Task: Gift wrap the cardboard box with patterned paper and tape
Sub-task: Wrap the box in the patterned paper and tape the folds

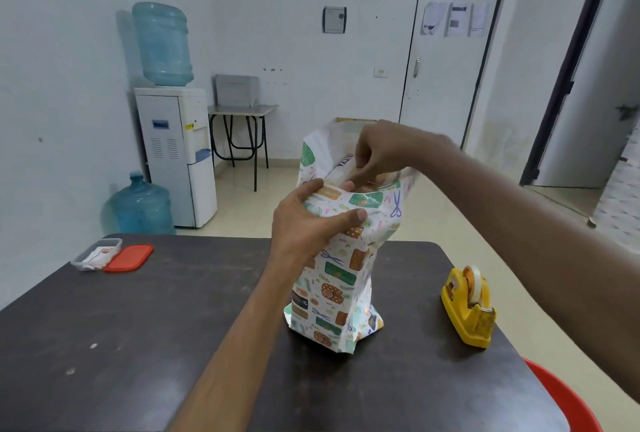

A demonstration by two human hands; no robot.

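Observation:
The box stands upright on end on the dark table, wrapped round its sides in white patterned paper. The paper's top end is open, and a strip of the box shows inside it. My left hand grips the paper-covered upper part of the box, thumb across the front. My right hand reaches over the open top and pinches the paper's near edge with curled fingers. A yellow tape dispenser sits on the table to the right, apart from the box.
A clear plastic container and its red lid lie at the table's far left. A red chair edge shows at the bottom right. Beyond the table stand a water dispenser, a spare water bottle and a small desk.

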